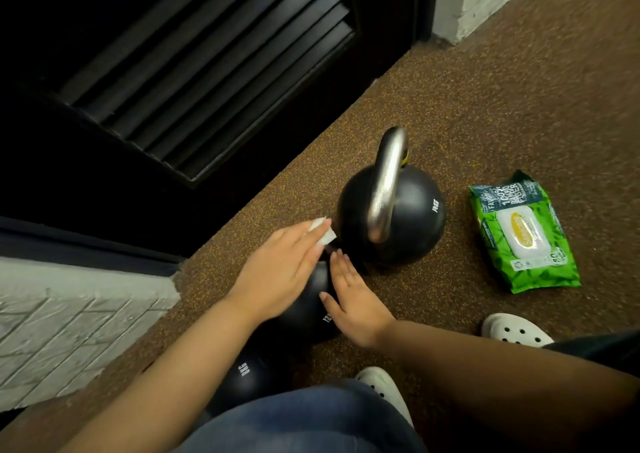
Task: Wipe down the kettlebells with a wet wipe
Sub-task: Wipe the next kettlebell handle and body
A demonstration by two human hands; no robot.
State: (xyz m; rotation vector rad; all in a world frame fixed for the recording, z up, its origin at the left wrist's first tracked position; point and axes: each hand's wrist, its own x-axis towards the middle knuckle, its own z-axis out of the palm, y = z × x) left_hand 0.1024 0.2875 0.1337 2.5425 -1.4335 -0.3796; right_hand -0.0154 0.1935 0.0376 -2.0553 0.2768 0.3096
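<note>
1. I judge the 12 kg kettlebell [303,324] to be the one in hand. It stands on the floor [485,106] between the other two, near the floor's edge along the dark louvred door [173,71]. The hands cover its top and I cannot see its handle, so I would take the wipe round the handle as well as the ball.
2. The left hand [280,265] lies over that top with its fingers [304,241] straight and pressed together. The thumb is hidden, so I cannot tell whether it pinches.
3. The right hand [356,303] rests flat on the ball, its fingers [341,269] straight and close and the thumb apart. I would use it to steady the weight while the other hand rubs.
4. The wet wipe [322,232] shows bunched at the left fingertips, just beside the 14 kg kettlebell [415,224]. I would spread it flatter so that more of it meets the metal.
5. Kettlebells: I count three in a row along that edge, the 14 kg farthest, then the 12 kg, then the 8 kg kettlebell [249,380] by the knee.
6. Shoes: two white ones, one [516,329] at the right and one [384,388] nearer.
7. Wipe pack [523,234]: one, green, lying shut, out from the edge beyond the 14 kg.
8. Loose wipes: one.
</note>
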